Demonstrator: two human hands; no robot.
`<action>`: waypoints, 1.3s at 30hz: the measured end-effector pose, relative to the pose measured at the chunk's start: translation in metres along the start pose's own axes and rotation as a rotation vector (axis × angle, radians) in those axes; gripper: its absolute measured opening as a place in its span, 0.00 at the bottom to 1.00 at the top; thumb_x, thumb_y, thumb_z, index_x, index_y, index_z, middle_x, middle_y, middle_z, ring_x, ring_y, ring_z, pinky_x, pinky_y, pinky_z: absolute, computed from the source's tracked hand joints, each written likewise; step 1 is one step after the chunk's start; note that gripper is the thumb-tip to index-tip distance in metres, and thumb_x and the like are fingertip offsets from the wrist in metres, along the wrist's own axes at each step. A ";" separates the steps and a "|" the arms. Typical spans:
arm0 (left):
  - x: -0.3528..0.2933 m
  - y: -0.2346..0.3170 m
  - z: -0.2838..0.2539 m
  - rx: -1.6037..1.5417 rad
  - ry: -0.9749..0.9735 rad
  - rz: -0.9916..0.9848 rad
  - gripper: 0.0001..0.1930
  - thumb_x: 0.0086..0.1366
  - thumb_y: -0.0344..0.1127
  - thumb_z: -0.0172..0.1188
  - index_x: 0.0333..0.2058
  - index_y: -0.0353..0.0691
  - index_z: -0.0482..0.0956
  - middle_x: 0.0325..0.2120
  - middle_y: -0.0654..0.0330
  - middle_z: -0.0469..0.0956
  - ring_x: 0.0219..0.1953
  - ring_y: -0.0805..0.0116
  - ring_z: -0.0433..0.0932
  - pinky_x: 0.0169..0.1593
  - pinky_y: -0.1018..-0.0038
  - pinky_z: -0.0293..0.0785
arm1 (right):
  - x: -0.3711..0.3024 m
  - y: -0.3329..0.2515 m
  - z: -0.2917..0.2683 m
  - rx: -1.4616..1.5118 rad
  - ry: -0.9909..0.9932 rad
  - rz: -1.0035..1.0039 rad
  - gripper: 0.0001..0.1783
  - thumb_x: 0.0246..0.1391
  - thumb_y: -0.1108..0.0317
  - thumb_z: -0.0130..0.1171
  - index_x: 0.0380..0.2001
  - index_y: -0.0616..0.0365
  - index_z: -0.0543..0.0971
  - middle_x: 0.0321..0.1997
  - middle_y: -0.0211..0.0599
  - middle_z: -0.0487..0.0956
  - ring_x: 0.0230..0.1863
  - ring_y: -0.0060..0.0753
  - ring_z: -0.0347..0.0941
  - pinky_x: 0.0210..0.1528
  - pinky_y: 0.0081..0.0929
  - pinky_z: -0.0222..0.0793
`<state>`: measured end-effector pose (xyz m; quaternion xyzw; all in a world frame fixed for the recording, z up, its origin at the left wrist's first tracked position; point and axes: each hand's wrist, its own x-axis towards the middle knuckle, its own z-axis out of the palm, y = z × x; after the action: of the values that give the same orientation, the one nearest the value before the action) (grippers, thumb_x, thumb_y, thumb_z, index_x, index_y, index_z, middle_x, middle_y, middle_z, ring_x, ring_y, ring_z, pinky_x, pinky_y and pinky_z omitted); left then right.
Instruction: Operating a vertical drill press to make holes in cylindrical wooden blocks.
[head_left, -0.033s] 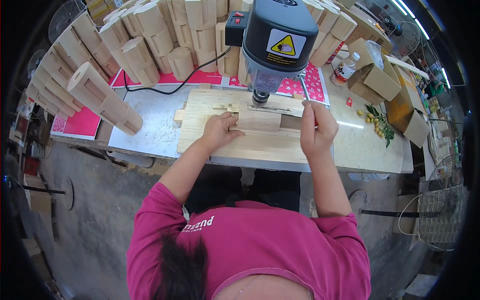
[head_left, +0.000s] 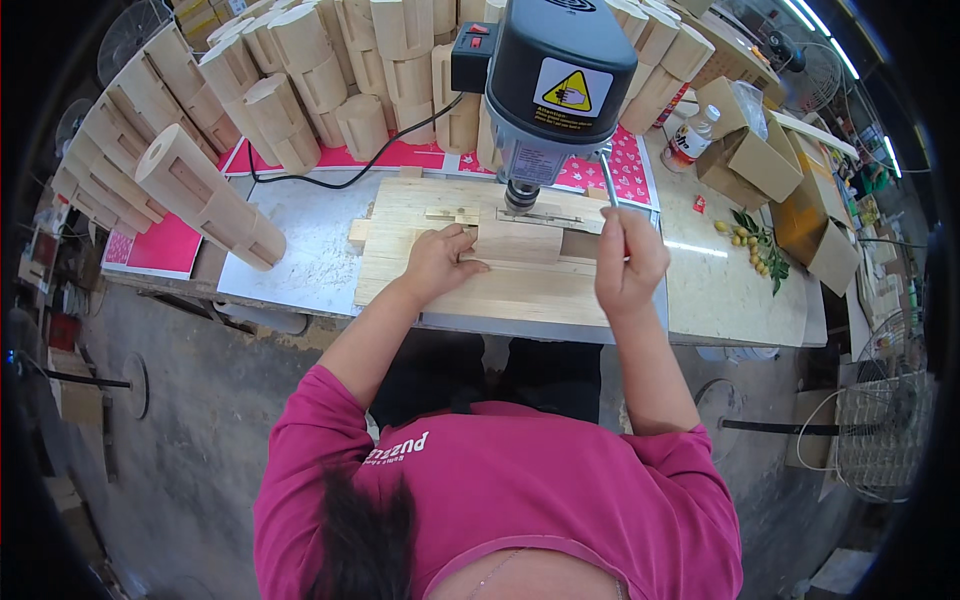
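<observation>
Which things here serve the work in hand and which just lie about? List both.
In the work: drill press, lever in the right hand, wooden piece at the left hand, wooden board under it.
Lying about: plastic bottle, cardboard box, yellow fruit.

Wide downward view, head-worn

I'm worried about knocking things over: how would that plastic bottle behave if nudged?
The bottle might tip, being tall and narrow. Once down, its round body could roll. Its clear walls look like thin plastic, so they would probably flex if gripped.
</observation>
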<state>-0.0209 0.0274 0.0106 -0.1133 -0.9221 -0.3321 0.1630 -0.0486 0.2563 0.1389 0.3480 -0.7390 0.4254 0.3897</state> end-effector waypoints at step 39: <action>-0.016 0.031 -0.043 -0.466 0.016 -0.177 0.12 0.36 0.25 0.69 0.23 0.38 0.77 0.22 0.70 0.64 0.23 0.81 0.62 0.26 0.83 0.59 | -0.060 0.082 -0.039 0.061 -0.729 0.424 0.19 0.41 0.57 0.65 0.34 0.59 0.77 0.29 0.46 0.77 0.33 0.46 0.73 0.36 0.35 0.67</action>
<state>0.0130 0.0212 0.0531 -0.0642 -0.8256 -0.5497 0.1100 -0.0799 0.3349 0.0700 0.3274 -0.8708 0.3667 -0.0038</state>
